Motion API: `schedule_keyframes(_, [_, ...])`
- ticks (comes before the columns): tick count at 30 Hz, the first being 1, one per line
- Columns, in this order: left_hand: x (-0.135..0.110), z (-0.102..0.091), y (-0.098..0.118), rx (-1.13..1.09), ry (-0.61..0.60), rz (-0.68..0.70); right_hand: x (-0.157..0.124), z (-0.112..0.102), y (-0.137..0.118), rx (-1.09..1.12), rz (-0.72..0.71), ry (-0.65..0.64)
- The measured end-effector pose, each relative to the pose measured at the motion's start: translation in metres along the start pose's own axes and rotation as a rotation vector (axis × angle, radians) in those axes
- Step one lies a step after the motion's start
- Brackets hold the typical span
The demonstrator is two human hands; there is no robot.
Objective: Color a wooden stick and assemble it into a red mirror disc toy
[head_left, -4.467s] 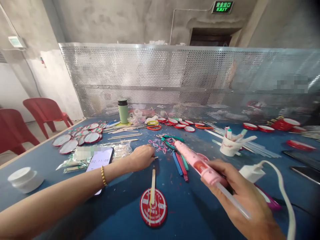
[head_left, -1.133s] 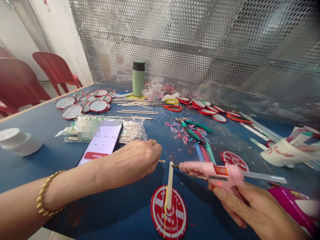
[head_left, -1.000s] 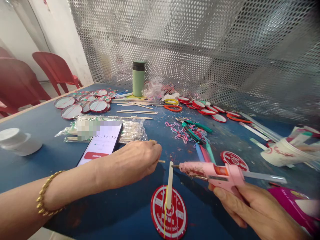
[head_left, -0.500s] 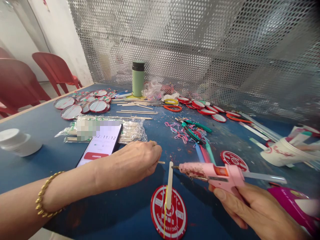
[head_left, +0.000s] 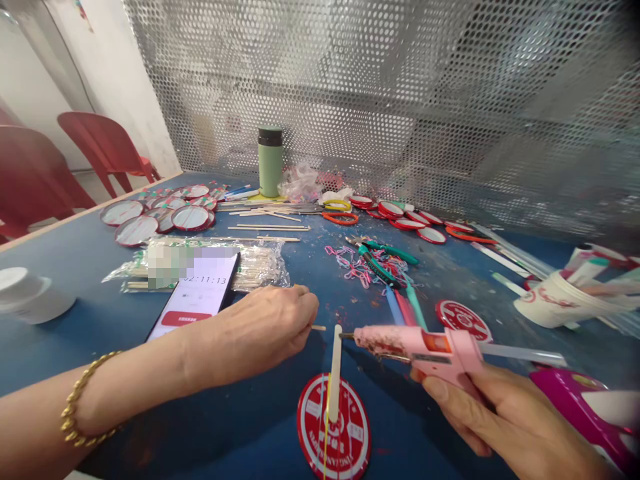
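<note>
My right hand (head_left: 500,407) is wrapped round the grip of a pink hot glue gun (head_left: 425,347), with a clear glue stick (head_left: 525,353) poking out behind. Its nozzle is at the upper end of a pale craft stick (head_left: 336,373). The craft stick's lower end rests over the middle of a red round lid (head_left: 355,443) with white print and thin coloured strands across it. My left hand (head_left: 280,317) is closed beside them, and the tip of a thin wooden stick (head_left: 319,327) shows past its fingers; the rest is hidden.
A phone (head_left: 200,300) with a running timer leans on bagged wooden sticks (head_left: 260,263). Pliers (head_left: 375,263), scissors (head_left: 340,218), a green bottle (head_left: 271,167), a white jar (head_left: 35,300), a paper cup of pens (head_left: 555,300) and a magenta object (head_left: 570,407) stand or lie around.
The view has shifted slightly, so everything sits a little further left and lower. Both hands keep their hold, and the nozzle stays by the craft stick's upper end.
</note>
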State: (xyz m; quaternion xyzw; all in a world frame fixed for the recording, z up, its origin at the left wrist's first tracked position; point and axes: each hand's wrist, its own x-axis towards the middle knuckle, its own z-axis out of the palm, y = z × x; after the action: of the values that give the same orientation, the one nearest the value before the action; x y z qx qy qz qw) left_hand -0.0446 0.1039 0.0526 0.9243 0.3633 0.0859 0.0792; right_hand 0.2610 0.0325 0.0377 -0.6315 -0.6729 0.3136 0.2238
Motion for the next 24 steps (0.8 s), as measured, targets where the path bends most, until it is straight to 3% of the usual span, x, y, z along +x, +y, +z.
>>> schedule_keyframes(3, [0.000, 0.000, -0.001, -0.006, 0.016, 0.000, 0.000, -0.001, 0.003, 0.019, 0.059, -0.110])
schedule_keyframes(9, [-0.001, 0.002, -0.004, -0.007, 0.036, -0.009, -0.002, 0.001, 0.006, 0.051, 0.098, -0.120])
schedule_keyframes(15, [-0.001, 0.003, -0.003, 0.003, 0.043, 0.006, -0.002, 0.002, -0.003, 0.039, 0.069, -0.103])
schedule_keyframes(24, [0.000, 0.001, -0.001, 0.017, 0.026, -0.004, -0.007, 0.009, -0.026, 0.081, 0.071, 0.040])
